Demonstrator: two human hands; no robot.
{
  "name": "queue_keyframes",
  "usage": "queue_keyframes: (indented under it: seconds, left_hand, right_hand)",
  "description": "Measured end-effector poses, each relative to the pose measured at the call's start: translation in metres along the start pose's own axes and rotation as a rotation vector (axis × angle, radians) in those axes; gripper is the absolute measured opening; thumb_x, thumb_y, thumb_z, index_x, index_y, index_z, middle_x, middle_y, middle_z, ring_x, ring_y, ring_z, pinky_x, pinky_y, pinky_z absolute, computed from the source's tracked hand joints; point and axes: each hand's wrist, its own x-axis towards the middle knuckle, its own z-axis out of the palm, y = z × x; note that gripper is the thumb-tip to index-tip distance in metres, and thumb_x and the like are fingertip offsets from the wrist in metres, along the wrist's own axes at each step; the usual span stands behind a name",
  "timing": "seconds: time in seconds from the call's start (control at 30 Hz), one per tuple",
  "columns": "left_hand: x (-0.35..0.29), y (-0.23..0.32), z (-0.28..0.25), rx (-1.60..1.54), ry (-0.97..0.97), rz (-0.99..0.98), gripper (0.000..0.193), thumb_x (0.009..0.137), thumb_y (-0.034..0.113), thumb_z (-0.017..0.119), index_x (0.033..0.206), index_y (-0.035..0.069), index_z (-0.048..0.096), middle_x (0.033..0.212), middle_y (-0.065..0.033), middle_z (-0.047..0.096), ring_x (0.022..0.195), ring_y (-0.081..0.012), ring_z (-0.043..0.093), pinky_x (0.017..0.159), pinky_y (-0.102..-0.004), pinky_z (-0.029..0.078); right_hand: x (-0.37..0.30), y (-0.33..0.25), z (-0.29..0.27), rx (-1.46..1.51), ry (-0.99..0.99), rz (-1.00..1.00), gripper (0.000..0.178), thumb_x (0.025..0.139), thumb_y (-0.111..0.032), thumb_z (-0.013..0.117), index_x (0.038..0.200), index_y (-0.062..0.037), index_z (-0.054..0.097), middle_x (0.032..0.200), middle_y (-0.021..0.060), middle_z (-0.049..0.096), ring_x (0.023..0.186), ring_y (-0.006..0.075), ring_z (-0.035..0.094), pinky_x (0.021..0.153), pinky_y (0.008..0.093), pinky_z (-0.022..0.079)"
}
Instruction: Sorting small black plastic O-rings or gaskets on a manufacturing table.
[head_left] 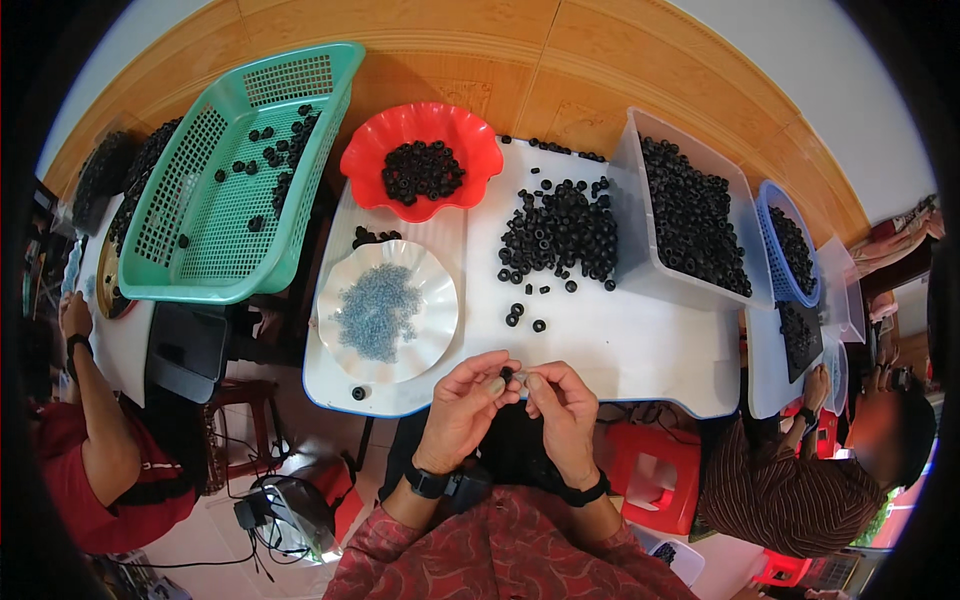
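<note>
Pinched between both hands' fingertips was a small black ring, just off the near edge of the white table. Left hand gripped it narrowly; right hand met it from the other side. Steady, close fingers would serve best. Whether a blue bead from the white plate was involved stayed hidden.

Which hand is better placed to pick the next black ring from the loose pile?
Probably the right hand: the pile of black rings lies ahead on its side. The left hand sits nearer the white plate.
</note>
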Motion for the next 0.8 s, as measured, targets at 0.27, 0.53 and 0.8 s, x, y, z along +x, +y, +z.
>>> queue_keyframes:
  seconds: [0.27, 0.53, 0.8]
  left_hand:
    - [-0.001, -0.001, 0.0, 0.007, -0.035, 0.029, 0.032, 0.09, -0.005, 0.054, 0.122, 0.0, 0.057, 0.119, -0.0128, 0.06, 0.099, -0.0168, 0.059, 0.089, -0.0306, 0.05]
    - [-0.001, -0.003, -0.003, 0.068, -0.062, 0.06, 0.029, 0.089, -0.004, 0.057, 0.118, 0.0, 0.06, 0.115, -0.0112, 0.062, 0.098, -0.015, 0.059, 0.088, -0.0295, 0.049]
    - [-0.003, -0.002, -0.003, 0.082, -0.034, 0.064, 0.025, 0.09, -0.002, 0.058, 0.115, -0.001, 0.063, 0.115, -0.0105, 0.06, 0.098, -0.0156, 0.059, 0.087, -0.0295, 0.049]
  right_hand:
    - [-0.003, -0.007, 0.003, -0.052, -0.014, -0.042, 0.01, 0.094, -0.009, 0.058, 0.098, -0.0007, 0.062, 0.087, 0.0016, 0.064, 0.067, 0.0041, 0.051, 0.059, 0.0179, 0.042]
    - [-0.004, -0.01, 0.005, -0.086, -0.034, -0.096, 0.009, 0.093, -0.008, 0.06, 0.099, -0.0001, 0.062, 0.087, 0.0006, 0.059, 0.068, 0.0047, 0.053, 0.06, 0.0181, 0.043]
    - [-0.004, -0.006, 0.003, -0.118, -0.068, -0.145, 0.009, 0.092, -0.004, 0.061, 0.1, 0.0011, 0.061, 0.092, 0.0026, 0.059, 0.075, 0.0072, 0.058, 0.065, 0.0195, 0.047]
